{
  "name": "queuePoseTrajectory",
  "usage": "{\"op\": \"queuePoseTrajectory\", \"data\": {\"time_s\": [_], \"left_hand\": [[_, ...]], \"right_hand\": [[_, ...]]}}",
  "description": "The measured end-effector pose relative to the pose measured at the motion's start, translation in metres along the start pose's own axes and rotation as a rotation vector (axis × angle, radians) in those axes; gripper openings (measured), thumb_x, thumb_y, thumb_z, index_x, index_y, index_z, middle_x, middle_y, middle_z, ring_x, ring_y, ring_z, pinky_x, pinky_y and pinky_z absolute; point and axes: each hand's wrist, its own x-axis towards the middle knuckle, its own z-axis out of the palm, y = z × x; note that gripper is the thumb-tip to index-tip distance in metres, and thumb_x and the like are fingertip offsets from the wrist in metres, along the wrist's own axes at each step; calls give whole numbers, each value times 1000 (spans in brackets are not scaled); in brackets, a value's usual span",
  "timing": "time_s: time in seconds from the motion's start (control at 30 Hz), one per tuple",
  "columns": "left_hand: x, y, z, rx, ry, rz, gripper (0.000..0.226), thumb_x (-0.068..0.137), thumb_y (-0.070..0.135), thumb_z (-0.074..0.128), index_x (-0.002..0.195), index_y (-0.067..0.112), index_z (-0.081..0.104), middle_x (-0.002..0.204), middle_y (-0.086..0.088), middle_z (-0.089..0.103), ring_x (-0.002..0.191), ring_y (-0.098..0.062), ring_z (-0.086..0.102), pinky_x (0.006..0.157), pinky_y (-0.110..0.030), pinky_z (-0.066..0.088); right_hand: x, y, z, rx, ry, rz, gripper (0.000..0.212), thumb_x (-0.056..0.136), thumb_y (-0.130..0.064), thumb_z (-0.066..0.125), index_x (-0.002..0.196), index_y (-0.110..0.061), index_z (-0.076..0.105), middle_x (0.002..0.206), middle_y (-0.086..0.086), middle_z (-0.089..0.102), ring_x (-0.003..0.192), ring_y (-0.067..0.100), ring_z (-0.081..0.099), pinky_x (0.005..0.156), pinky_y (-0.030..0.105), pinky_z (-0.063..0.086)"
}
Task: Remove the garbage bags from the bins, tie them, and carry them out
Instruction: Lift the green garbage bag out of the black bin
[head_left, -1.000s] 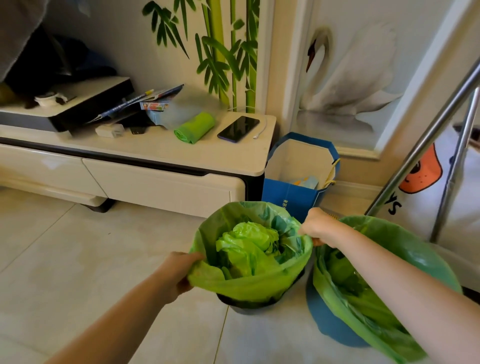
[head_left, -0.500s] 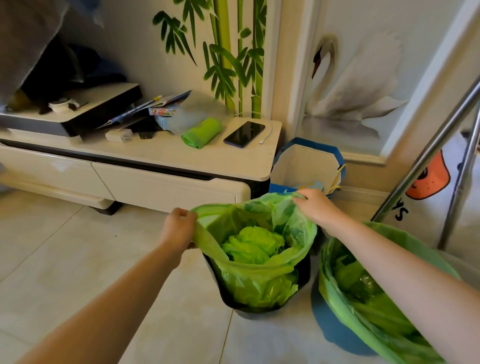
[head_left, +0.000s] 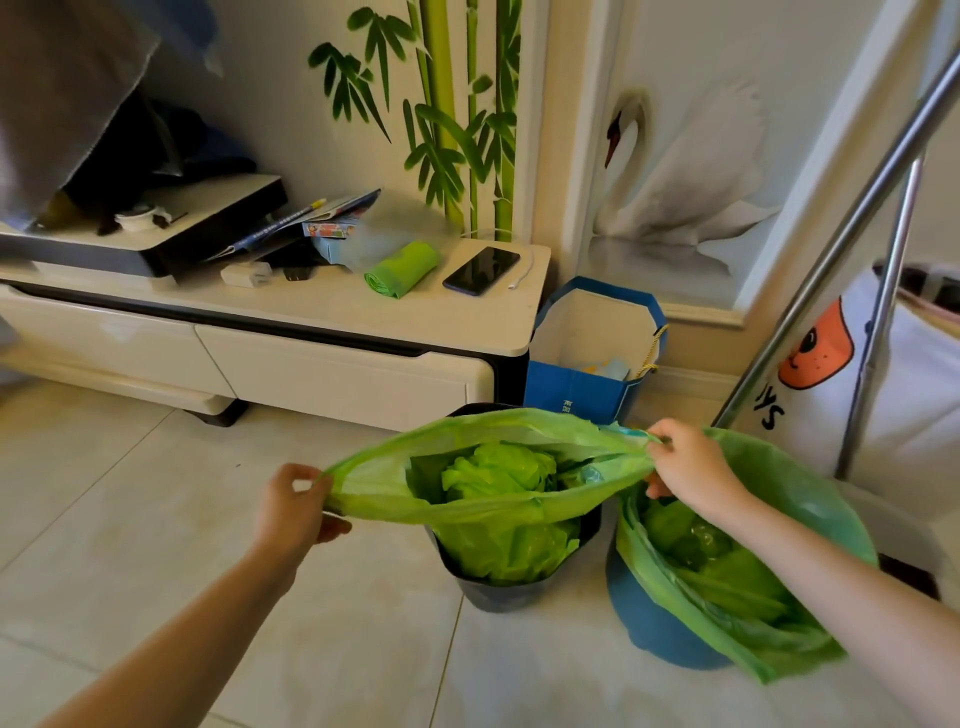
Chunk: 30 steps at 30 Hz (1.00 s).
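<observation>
A green garbage bag (head_left: 467, 499) hangs partly lifted out of a dark bin (head_left: 498, 587) on the floor. Its mouth is stretched wide and flat between my hands. My left hand (head_left: 293, 506) pinches the left edge of the rim. My right hand (head_left: 685, 467) grips the right edge. Crumpled green plastic fills the bag. To the right, a blue bin (head_left: 654, 629) holds a second green bag (head_left: 727, 571), its rim still folded over the bin; my right forearm passes over it.
A low white cabinet (head_left: 322, 358) stands behind, with a green bag roll (head_left: 402, 267), a phone (head_left: 480, 270) and clutter on top. A blue paper bag (head_left: 592, 358) sits behind the dark bin. Metal rack legs (head_left: 878, 312) rise at the right. Pale tiled floor lies to the left.
Both hands peeled the bag's rim off the dark bin, raised it, then pulled apart sideways, so the round opening is now a stretched flat slit above the bin.
</observation>
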Motion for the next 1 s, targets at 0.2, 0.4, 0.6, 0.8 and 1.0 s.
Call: {"op": "queuePoseTrajectory", "data": {"time_s": [0.2, 0.4, 0.6, 0.8, 1.0], "left_hand": [[-20, -1, 5, -115, -286, -284, 32, 93, 36, 56, 104, 7, 50, 92, -23, 69, 71, -37, 71, 62, -39, 61], [-23, 21, 15, -152, -318, -157, 15, 97, 3, 44, 110, 1, 52, 79, -22, 64, 50, -24, 68, 49, -30, 59], [-19, 52, 28, -175, -357, -66, 20, 97, 4, 46, 111, -2, 60, 82, -17, 65, 51, -16, 68, 49, -21, 56], [-17, 86, 36, -238, -313, 37, 15, 97, 2, 45, 99, -3, 59, 79, -16, 65, 51, -15, 67, 55, -23, 58], [-26, 128, 30, -319, -295, 106, 14, 98, 3, 45, 99, 0, 58, 84, -16, 63, 66, -21, 66, 64, -25, 60]], "right_hand": [[-15, -9, 0, -86, -150, 99, 45, 93, -24, 52, 134, -14, 39, 94, 4, 59, 67, 20, 68, 44, 26, 51], [-9, -34, 13, -95, -141, 46, 39, 100, -26, 42, 121, 5, 55, 63, 5, 42, 48, 18, 41, 43, 28, 38], [0, -59, 6, 4, 44, 6, 35, 100, -20, 43, 69, -6, 51, 57, 5, 38, 54, 22, 38, 56, 31, 31], [8, -83, -21, 113, 200, -19, 45, 100, -16, 42, 55, -13, 36, 56, 1, 30, 53, 19, 31, 50, 32, 21], [7, -111, -53, 186, 306, -112, 44, 99, -16, 42, 55, -14, 37, 57, 3, 37, 57, 20, 36, 55, 33, 25]]}}
